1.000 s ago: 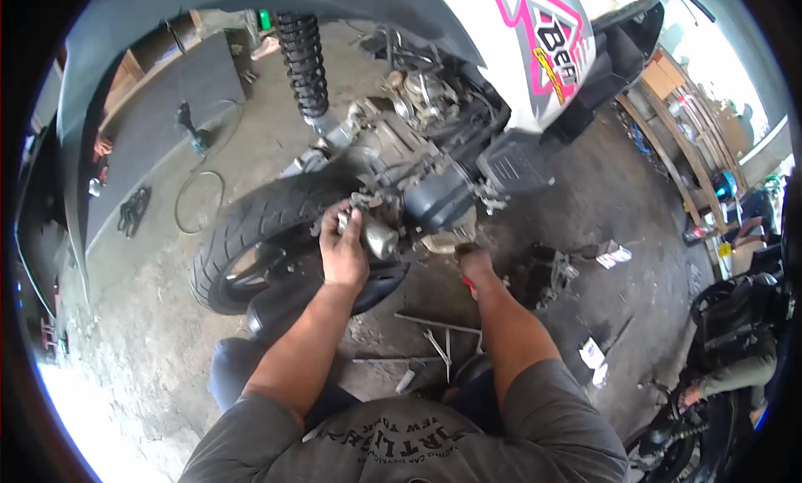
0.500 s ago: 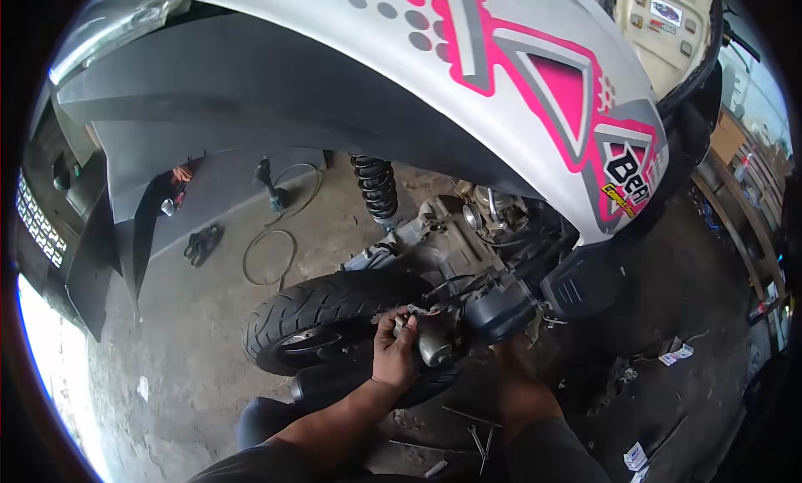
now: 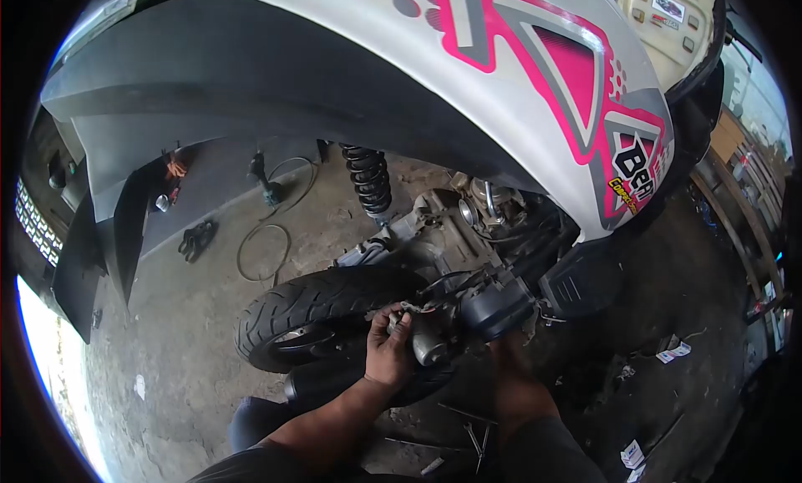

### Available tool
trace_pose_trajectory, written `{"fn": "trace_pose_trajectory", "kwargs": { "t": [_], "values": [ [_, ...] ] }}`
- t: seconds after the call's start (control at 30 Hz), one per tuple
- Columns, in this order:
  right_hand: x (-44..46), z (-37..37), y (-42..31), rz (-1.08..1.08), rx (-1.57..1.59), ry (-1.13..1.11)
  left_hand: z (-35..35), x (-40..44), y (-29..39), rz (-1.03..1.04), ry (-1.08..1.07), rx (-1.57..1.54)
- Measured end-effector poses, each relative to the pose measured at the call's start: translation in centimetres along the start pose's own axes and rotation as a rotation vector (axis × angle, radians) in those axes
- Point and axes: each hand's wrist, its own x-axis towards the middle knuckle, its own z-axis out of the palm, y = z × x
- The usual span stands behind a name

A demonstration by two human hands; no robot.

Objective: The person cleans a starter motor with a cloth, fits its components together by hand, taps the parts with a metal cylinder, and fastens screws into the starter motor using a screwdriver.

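Observation:
My left hand (image 3: 389, 353) is closed, with thumb and fingers pinched on a grey metal part (image 3: 394, 322) beside the rear tyre (image 3: 322, 297). Just right of those fingers is a rounded metal cylinder (image 3: 429, 348) on the scooter's underside. My right hand (image 3: 506, 356) reaches up under a round black cover (image 3: 494, 309); its fingers are hidden. Behind both hands lies the exposed engine (image 3: 447, 236), with a black coil spring shock absorber (image 3: 366, 180) to its left. White and pink bodywork (image 3: 501, 107) hangs over them.
Below my arms, a few thin metal tools (image 3: 476, 441) lie on the concrete floor (image 3: 192, 341). Small white boxes (image 3: 673, 350) sit to the right. A looped hose (image 3: 266, 251) and a dark object (image 3: 197, 241) lie at left. Wooden planks (image 3: 743, 207) stand at far right.
The view has shifted slightly, so the bodywork and wheel sit a little differently in the picture. Both hands stay at about the same places on the scooter.

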Motion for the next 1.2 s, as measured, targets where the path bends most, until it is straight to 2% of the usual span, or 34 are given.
{"fn": "trace_pose_trajectory", "kwargs": {
  "t": [0.3,0.57,0.8,1.2],
  "values": [
    [-6.9,-2.3,7.3,0.01,0.143,0.355,-0.2,0.5,-0.8,0.011,0.022,0.013],
    [-18.3,-3.1,9.7,-0.04,0.263,0.392,0.4,-0.3,0.7,-0.025,0.009,-0.012],
    [-26.9,-7.4,3.6,-0.216,0.267,0.327,1.1,-0.4,0.5,-0.095,0.006,-0.321],
    [-36.1,-8.9,-7.5,-0.478,0.121,0.13,0.1,0.3,-0.8,-0.088,-0.06,-0.177]
  ]
}}
